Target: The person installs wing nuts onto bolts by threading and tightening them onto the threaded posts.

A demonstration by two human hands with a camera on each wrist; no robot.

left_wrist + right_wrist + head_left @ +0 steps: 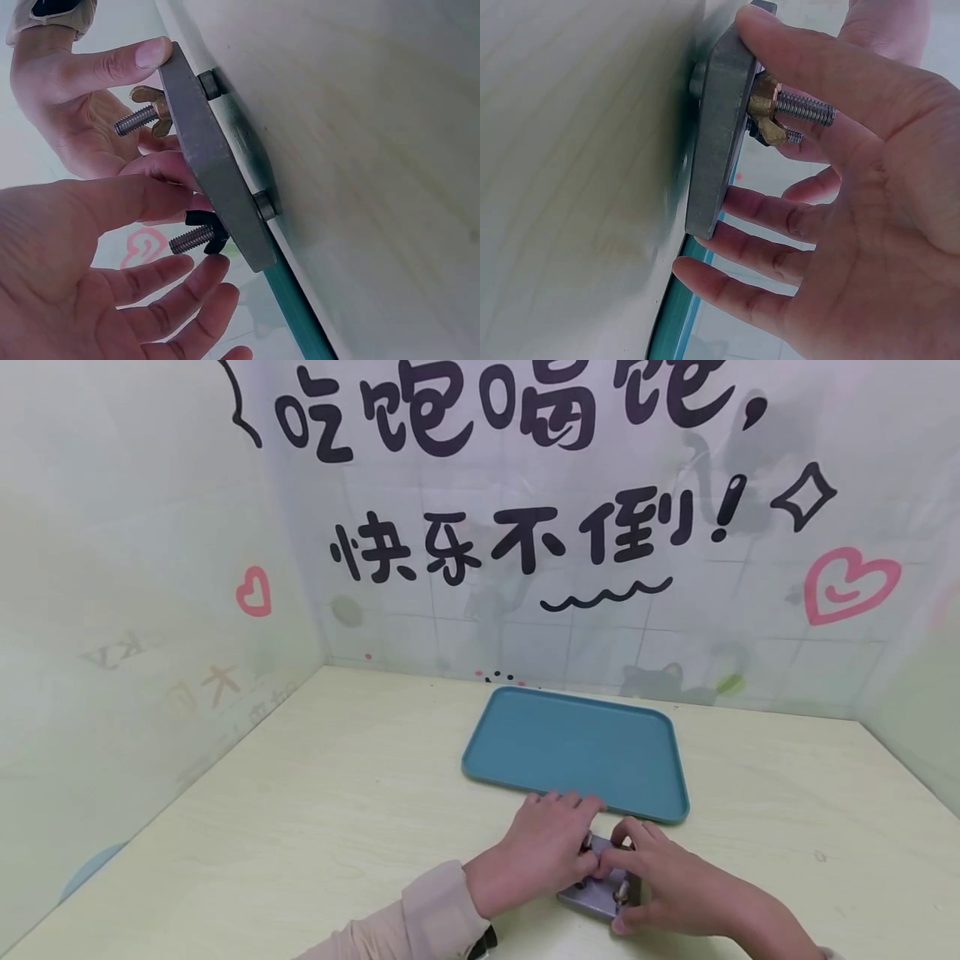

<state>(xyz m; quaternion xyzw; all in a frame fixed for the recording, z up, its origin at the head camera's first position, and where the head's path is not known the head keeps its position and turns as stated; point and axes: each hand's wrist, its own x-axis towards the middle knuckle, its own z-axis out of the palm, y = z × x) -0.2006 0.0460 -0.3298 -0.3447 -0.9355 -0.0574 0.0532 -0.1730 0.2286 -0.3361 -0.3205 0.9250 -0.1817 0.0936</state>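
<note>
A grey metal plate with upright threaded bolts lies just in front of the blue tray, between my two hands. My left hand reaches over its left side. In the left wrist view, its thumb and fingertips close in around a black wing nut on one bolt. My right hand holds the plate, thumb on the near edge and fingertips at the far edge. A brass wing nut sits on its bolt beneath the right palm. Bolt heads show under the plate.
Behind the hands lies a blue rectangular tray with a raised rim, on the pale wooden table. Printed white sheeting encloses the table at the back and sides. A light blue curved object shows at the left edge.
</note>
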